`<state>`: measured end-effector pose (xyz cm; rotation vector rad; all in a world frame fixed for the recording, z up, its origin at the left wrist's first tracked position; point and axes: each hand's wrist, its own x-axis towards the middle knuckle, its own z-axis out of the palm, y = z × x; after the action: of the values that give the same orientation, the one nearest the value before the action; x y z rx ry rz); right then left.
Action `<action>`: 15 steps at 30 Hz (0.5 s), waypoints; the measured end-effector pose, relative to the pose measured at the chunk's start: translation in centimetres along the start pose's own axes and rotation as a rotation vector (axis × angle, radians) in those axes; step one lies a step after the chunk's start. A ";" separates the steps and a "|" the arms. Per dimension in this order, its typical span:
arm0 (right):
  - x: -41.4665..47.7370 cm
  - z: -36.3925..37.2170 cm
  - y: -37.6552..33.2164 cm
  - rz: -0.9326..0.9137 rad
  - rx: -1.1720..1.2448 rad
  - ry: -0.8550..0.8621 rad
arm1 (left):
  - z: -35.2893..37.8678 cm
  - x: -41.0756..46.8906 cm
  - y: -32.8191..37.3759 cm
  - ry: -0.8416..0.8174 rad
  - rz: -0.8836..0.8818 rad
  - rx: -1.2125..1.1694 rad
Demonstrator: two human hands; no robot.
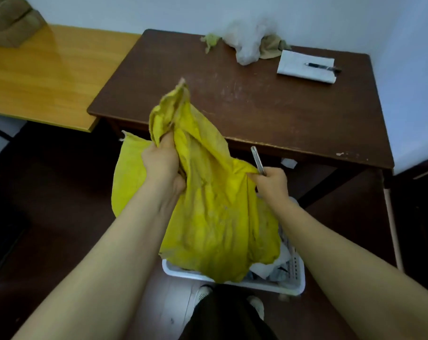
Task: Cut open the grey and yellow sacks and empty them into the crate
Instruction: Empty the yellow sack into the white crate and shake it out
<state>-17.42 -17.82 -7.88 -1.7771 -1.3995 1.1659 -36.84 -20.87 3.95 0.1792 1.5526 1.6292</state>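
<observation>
Fingers [168, 144] of left hand [161, 165]: curled round bunched top of yellow sack [215, 217], which hangs into white crate [296, 287] on floor. Right hand [271, 180]: grips slim metal blade [257, 160], pinches sack fold. Brown desk [257, 106] behind.

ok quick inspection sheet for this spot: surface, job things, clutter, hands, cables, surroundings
surface: dark brown table, top scuffed
job's things: yellow sack held over the white crate on the floor; pale items in crate; grey sack not seen
clutter: clear plastic bag, green scrap, paper pad with pen on it, at table's far side
grippers: left hand grips sack's bunched top; right hand holds metal tool, pinches sack's edge
cables: nothing seen
surroundings: light wooden table at left, pale wall, dark floor
</observation>
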 end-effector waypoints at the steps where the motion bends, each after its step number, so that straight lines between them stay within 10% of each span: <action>1: -0.2 -0.2 0.3 0.022 -0.038 -0.025 | -0.1 0.0 -0.1 0.020 -0.011 0.009; 12: -0.8 0.2 0.6 0.001 -0.117 -0.025 | -2.7 2.4 -1.1 0.166 -0.073 0.110; 15: -0.1 0.2 0.7 0.014 -0.037 0.011 | -4.0 2.8 -0.5 -0.005 -0.156 0.032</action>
<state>-17.24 -18.11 -8.56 -1.8191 -1.4129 1.1429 -40.84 -22.13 1.48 0.0770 1.5495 1.4814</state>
